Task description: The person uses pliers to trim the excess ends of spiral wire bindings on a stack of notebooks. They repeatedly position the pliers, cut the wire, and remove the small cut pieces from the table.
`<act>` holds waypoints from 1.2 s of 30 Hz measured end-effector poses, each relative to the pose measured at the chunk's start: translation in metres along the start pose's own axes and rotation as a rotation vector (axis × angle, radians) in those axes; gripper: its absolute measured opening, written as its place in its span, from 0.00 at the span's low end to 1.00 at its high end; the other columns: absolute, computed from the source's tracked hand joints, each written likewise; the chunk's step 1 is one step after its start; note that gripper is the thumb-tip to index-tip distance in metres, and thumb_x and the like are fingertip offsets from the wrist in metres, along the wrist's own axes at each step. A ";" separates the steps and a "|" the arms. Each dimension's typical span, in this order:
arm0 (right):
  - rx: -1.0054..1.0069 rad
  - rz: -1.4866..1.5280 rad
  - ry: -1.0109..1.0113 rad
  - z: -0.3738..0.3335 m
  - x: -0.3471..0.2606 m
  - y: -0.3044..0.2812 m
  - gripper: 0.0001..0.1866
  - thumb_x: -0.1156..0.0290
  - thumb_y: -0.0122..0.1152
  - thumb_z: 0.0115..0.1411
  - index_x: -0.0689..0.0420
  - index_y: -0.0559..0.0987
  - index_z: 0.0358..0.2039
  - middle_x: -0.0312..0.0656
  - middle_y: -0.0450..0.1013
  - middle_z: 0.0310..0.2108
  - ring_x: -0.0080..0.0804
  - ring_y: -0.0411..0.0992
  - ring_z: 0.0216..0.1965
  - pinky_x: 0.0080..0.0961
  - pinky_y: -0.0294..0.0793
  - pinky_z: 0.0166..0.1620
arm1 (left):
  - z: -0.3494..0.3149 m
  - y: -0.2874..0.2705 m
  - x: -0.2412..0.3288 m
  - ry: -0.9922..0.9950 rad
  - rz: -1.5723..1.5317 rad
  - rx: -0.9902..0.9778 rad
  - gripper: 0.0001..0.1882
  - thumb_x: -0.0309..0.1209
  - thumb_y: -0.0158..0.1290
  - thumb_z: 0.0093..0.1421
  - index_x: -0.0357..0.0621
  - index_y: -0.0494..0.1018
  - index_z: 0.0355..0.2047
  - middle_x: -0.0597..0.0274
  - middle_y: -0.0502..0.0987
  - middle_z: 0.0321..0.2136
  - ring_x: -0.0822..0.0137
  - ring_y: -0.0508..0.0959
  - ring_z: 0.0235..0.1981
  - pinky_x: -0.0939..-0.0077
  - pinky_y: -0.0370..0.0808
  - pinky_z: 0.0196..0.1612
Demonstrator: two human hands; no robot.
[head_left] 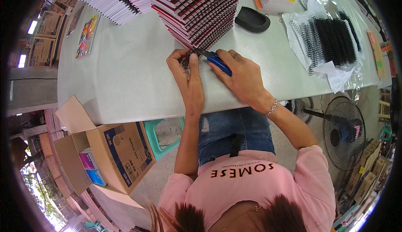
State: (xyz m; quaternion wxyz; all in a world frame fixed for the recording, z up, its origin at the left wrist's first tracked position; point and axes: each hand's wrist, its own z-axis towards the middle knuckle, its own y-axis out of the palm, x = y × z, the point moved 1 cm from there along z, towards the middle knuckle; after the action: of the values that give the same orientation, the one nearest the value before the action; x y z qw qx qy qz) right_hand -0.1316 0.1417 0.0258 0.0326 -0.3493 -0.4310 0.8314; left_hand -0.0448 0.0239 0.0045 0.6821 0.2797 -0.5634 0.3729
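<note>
In my right hand [243, 75] is a pair of blue-handled pliers [220, 62], its dark jaws at the near corner of a tall stack of spiral-bound books [197, 16]. My left hand [188, 75] is beside that corner, thumb raised and fingers curled around dark, curly coil pieces [184, 60]. The jaw tips and the coil end between my hands are too small to make out. Dark binding coils line the stack's facing edges, with white pages and red covers showing between them.
More bound books [113, 2] lie at the far left, near a colourful booklet [87, 35]. A black oval holder [252, 20] sits right of the stack. Black spiral coils [331, 39] rest on white wrapping. An open carton [121, 156] and a fan [343, 133] flank me below the table [125, 81].
</note>
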 end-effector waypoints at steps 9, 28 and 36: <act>0.006 -0.120 -0.043 -0.009 0.008 -0.007 0.26 0.52 0.64 0.64 0.56 0.75 0.55 0.47 0.72 0.41 0.42 0.68 0.43 0.39 0.64 0.48 | -0.002 0.001 0.000 0.165 0.156 0.078 0.17 0.29 0.52 0.69 0.37 0.65 0.54 0.52 0.66 0.54 0.61 0.64 0.57 0.63 0.60 0.63; -0.095 -0.090 0.109 -0.005 0.000 -0.007 0.19 0.55 0.66 0.62 0.56 0.78 0.45 0.43 0.74 0.33 0.41 0.74 0.33 0.37 0.73 0.38 | -0.003 0.000 0.006 0.188 0.416 0.058 0.12 0.27 0.52 0.68 0.36 0.68 0.49 0.50 0.65 0.52 0.53 0.64 0.59 0.56 0.56 0.65; -0.051 -0.174 -0.031 -0.011 0.007 -0.008 0.26 0.51 0.63 0.64 0.56 0.75 0.55 0.46 0.71 0.42 0.42 0.67 0.45 0.41 0.61 0.50 | -0.001 -0.012 0.011 0.199 0.468 0.074 0.17 0.28 0.57 0.63 0.38 0.69 0.51 0.48 0.64 0.56 0.48 0.61 0.63 0.52 0.55 0.65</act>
State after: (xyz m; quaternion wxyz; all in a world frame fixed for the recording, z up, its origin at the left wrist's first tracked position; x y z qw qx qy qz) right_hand -0.1322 0.1563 0.0236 0.0892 -0.2981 -0.4812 0.8195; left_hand -0.0329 0.0201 0.0156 0.6185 0.1284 -0.5290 0.5666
